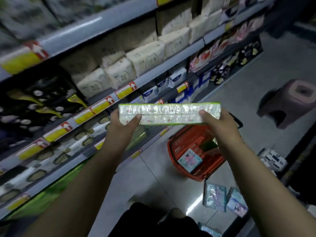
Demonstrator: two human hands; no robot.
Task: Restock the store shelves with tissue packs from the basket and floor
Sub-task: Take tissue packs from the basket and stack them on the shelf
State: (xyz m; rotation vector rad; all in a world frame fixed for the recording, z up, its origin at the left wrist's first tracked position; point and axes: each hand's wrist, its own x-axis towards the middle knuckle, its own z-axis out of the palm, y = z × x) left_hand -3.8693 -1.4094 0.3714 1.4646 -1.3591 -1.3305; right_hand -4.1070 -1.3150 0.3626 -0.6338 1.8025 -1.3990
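A long green-edged pack of small tissue packets (169,114) is held level in front of me, above the floor and beside the shelves. My left hand (124,122) grips its left end and my right hand (216,122) grips its right end, thumbs on top. Below it stands a red shopping basket (172,151) on the floor, holding a pale blue-pink tissue pack (189,159) and a green pack (209,145). More blue tissue packs (225,198) lie on the floor at the lower right.
Stocked store shelves (95,103) with yellow price tags run along the left, blurred by motion. A brown plastic stool (290,101) stands at the right on the grey tiled floor. Dark-patterned white packs (275,159) lie near the right edge.
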